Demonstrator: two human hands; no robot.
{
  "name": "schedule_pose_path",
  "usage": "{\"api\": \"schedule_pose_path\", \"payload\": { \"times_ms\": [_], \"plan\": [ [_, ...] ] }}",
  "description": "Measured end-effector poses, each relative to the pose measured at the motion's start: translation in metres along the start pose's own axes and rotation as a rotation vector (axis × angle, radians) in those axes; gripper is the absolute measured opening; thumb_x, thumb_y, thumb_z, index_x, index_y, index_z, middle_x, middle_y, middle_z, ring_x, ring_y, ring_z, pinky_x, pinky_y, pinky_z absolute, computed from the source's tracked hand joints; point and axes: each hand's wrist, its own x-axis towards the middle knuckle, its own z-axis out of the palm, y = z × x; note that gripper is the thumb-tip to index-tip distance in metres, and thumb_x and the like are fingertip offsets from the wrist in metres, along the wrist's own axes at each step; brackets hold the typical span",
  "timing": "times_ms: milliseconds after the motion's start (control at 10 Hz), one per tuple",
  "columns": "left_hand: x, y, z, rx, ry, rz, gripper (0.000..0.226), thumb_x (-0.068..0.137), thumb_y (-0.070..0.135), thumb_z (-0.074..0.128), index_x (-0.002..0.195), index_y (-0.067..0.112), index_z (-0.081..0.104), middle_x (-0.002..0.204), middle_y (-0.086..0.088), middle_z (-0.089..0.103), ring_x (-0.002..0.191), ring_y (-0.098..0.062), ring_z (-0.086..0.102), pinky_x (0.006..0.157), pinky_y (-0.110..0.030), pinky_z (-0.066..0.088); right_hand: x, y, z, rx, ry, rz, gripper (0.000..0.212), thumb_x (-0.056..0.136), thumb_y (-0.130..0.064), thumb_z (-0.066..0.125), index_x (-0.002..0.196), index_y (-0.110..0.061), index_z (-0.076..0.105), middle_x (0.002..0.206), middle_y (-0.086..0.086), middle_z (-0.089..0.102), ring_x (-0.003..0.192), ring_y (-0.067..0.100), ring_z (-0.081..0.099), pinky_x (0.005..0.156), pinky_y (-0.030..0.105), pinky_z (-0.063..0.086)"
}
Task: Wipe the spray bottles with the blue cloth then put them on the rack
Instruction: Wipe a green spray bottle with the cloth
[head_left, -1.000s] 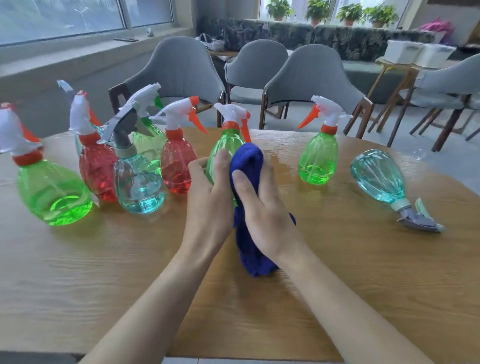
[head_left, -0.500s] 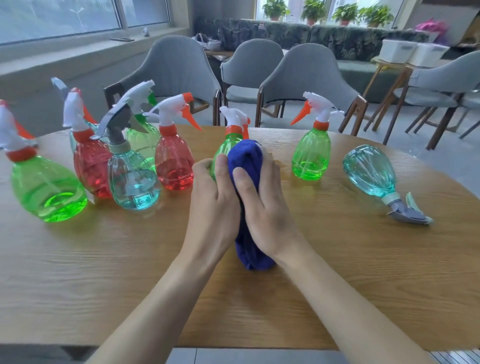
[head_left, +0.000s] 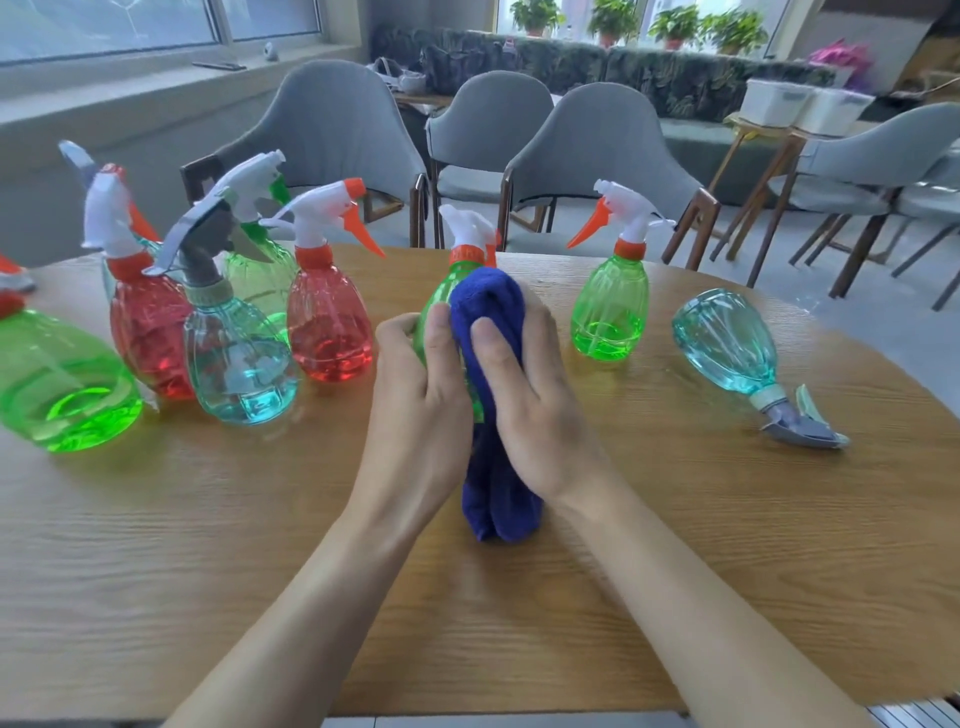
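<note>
A green spray bottle (head_left: 435, 306) with a white and orange trigger head stands upright at the table's middle. My left hand (head_left: 418, 410) grips its left side, thumb across the front. My right hand (head_left: 530, 405) holds the blue cloth (head_left: 488, 312) against the bottle's right side, fingers curled over the cloth. The cloth hangs down to the table between my wrists and hides most of the bottle's body. No rack is in view.
On the wooden table (head_left: 208, 571) several bottles crowd the left: green (head_left: 57, 395), red (head_left: 148, 332), teal (head_left: 241, 369), red (head_left: 327, 327). A green bottle (head_left: 610, 312) stands at right; a teal bottle (head_left: 737, 353) lies on its side. Grey chairs (head_left: 597, 150) stand behind.
My right hand and the cloth have slid slightly up the bottle, and the trigger head has turned a little. The view has shifted; the other bottles stay put.
</note>
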Motion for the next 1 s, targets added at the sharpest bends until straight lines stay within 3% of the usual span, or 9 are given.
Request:
{"api": "schedule_pose_path", "payload": {
  "times_ms": [100,200,300,500,600,700,800,900,1000],
  "plan": [
    [-0.016,0.032,-0.001,-0.024,-0.044,-0.018,0.076,0.097,0.076,0.032,0.131,0.011,0.055,0.121,-0.009,0.064,0.111,-0.027,0.063,0.098,-0.050,0.055,0.011,-0.001,-0.009,0.163,0.068,0.141,0.031,0.112,-0.043,0.045,0.134,-0.025,0.057,0.117,-0.014,0.062,0.117,0.002,0.058,0.108,0.030,0.042],
    [-0.011,0.023,-0.002,-0.036,-0.004,-0.020,0.072,0.100,0.073,0.032,0.130,0.013,0.056,0.121,-0.008,0.064,0.110,-0.027,0.064,0.099,-0.053,0.055,0.009,-0.003,-0.004,0.115,0.011,0.156,0.029,0.112,-0.042,0.045,0.136,-0.029,0.052,0.121,-0.016,0.059,0.114,-0.007,0.054,0.100,0.017,0.038],
    [-0.004,0.008,-0.004,0.033,0.056,-0.026,0.067,0.102,0.074,0.032,0.131,0.019,0.056,0.120,0.001,0.065,0.111,-0.021,0.066,0.098,-0.054,0.056,-0.003,-0.005,0.009,-0.107,-0.024,0.034,0.056,0.109,-0.042,0.046,0.159,-0.019,0.033,0.154,-0.002,0.041,0.145,0.003,0.035,0.117,0.011,0.026],
    [-0.019,0.035,-0.006,0.001,-0.050,0.031,0.084,0.089,0.074,0.028,0.133,0.007,0.053,0.114,0.000,0.059,0.101,-0.013,0.059,0.096,-0.036,0.053,0.008,-0.002,-0.007,0.049,0.053,0.031,0.048,0.103,-0.044,0.048,0.146,-0.023,0.050,0.134,-0.007,0.058,0.133,0.005,0.051,0.116,0.025,0.035],
    [-0.025,0.036,-0.003,-0.085,-0.106,-0.017,0.070,0.102,0.068,0.031,0.130,0.008,0.057,0.105,0.009,0.059,0.087,0.004,0.058,0.087,-0.018,0.050,0.018,-0.002,-0.022,0.342,0.104,0.256,0.032,0.099,-0.051,0.058,0.121,-0.030,0.068,0.116,-0.001,0.071,0.117,0.026,0.066,0.112,0.049,0.048],
    [-0.023,0.040,-0.002,-0.331,-0.181,-0.237,0.060,0.103,0.069,0.044,0.125,0.018,0.069,0.120,-0.008,0.075,0.109,-0.019,0.073,0.104,-0.050,0.058,0.019,-0.005,-0.034,0.591,0.138,0.397,0.029,0.105,-0.043,0.060,0.111,-0.018,0.074,0.102,0.006,0.075,0.097,0.026,0.072,0.094,0.043,0.057],
    [-0.025,0.050,-0.003,-0.568,-0.153,-0.378,0.050,0.112,0.050,0.044,0.123,0.010,0.072,0.113,-0.012,0.080,0.098,-0.025,0.076,0.093,-0.046,0.060,0.013,-0.004,-0.031,0.708,0.107,0.425,0.043,0.099,-0.051,0.065,0.111,-0.011,0.075,0.103,0.009,0.074,0.098,0.027,0.070,0.087,0.040,0.057],
    [-0.022,0.051,-0.006,-0.736,-0.120,-0.410,0.050,0.114,0.043,0.040,0.124,0.005,0.072,0.115,-0.015,0.079,0.102,-0.028,0.077,0.092,-0.045,0.062,0.008,0.000,-0.019,0.626,0.057,0.370,0.054,0.098,-0.054,0.062,0.131,-0.011,0.065,0.116,0.011,0.069,0.109,0.031,0.066,0.096,0.050,0.052],
    [-0.015,0.047,-0.012,-0.819,-0.083,-0.429,0.050,0.115,0.040,0.038,0.125,0.005,0.071,0.111,-0.015,0.079,0.095,-0.027,0.077,0.077,-0.038,0.062,0.003,-0.002,-0.013,0.492,0.029,0.319,0.043,0.096,-0.051,0.057,0.131,-0.027,0.064,0.119,0.003,0.073,0.112,0.021,0.070,0.093,0.045,0.058]
  ]
}}
